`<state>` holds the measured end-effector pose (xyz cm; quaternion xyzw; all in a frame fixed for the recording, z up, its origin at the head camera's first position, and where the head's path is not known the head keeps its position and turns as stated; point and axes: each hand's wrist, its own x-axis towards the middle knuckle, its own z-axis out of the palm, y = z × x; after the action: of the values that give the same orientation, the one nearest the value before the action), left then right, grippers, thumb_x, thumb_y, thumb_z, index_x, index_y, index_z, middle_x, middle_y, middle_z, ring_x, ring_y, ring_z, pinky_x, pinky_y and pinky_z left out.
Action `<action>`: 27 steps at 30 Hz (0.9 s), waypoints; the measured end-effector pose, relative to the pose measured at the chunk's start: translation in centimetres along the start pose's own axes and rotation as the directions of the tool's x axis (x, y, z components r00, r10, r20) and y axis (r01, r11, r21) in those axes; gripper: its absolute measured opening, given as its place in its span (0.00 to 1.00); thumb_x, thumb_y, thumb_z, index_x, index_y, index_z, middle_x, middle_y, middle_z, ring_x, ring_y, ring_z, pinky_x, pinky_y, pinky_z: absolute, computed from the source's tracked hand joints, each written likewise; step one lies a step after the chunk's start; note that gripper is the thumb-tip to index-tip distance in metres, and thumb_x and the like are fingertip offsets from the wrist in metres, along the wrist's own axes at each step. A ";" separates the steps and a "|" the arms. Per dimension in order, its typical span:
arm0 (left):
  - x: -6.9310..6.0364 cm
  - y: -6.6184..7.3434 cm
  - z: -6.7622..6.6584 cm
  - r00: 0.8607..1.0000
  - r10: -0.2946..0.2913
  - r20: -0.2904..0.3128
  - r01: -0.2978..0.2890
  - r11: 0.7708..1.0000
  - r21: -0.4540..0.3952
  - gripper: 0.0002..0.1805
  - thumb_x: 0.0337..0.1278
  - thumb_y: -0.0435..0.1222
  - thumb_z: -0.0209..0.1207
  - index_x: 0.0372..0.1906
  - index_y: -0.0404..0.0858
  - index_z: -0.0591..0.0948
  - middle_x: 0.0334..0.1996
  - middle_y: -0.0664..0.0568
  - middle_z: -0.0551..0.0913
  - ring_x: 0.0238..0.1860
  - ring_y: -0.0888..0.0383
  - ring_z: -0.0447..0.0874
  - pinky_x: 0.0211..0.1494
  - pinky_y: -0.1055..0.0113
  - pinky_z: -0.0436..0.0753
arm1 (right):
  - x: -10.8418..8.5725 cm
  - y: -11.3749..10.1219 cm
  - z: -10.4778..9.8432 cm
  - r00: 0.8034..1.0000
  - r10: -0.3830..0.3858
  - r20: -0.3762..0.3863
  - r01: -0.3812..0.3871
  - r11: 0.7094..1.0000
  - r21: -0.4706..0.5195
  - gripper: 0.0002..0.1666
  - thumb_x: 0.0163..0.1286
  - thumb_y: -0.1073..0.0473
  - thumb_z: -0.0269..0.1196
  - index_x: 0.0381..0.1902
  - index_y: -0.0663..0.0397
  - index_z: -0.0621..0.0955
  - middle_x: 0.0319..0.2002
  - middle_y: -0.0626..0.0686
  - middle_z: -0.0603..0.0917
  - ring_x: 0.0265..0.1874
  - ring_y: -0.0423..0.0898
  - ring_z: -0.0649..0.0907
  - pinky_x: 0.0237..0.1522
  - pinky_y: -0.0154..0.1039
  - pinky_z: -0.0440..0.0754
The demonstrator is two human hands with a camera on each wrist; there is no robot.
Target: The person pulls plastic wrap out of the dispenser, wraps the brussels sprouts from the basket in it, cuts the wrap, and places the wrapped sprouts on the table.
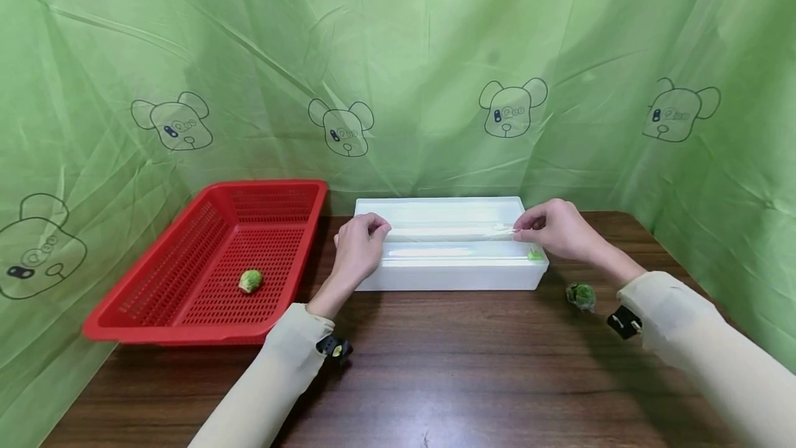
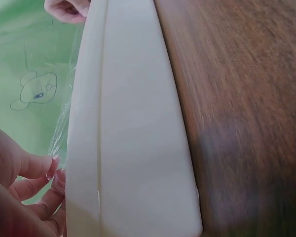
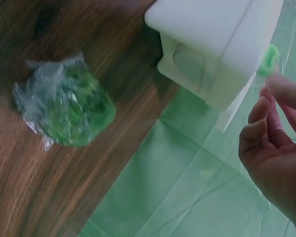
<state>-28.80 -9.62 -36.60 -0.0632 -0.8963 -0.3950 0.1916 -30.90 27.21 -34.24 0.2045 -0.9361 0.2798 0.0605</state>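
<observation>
Clear plastic film [image 2: 64,118] stretches between the two hands above a white wrap box [image 1: 460,276] with its lid raised. The left hand [image 1: 362,244] pinches the film's edge at the box's left end; its thumb and fingertips show in the left wrist view [image 2: 27,187]. At the right end, the right hand [image 1: 555,230] pinches the film between thumb and fingers. A green slider [image 1: 535,254] sits on the box's right end, below that hand. On the table to the right lies a green vegetable wrapped in film [image 1: 581,295], also large in the right wrist view [image 3: 71,103].
A red perforated basket [image 1: 180,332] stands at the left, holding one small green sprout [image 1: 250,281]. Green cloth [image 1: 423,54] with bear drawings hangs behind and beside the brown wooden table [image 1: 423,365].
</observation>
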 end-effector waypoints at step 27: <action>0.9 0.3 -0.6 0.997 -0.039 -0.064 0.032 0.994 -0.103 0.06 0.71 0.33 0.65 0.39 0.37 0.90 0.33 0.47 0.87 0.40 0.49 0.82 0.48 0.55 0.78 | -0.1 -0.7 -1.7 1.000 0.016 -0.026 -0.015 0.997 0.071 0.06 0.70 0.57 0.74 0.37 0.55 0.91 0.33 0.51 0.89 0.32 0.46 0.83 0.33 0.35 0.78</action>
<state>-29.39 -9.87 -35.63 -0.0438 -0.8691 -0.4455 0.2107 -30.51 27.70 -32.50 0.1955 -0.9262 0.3159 0.0636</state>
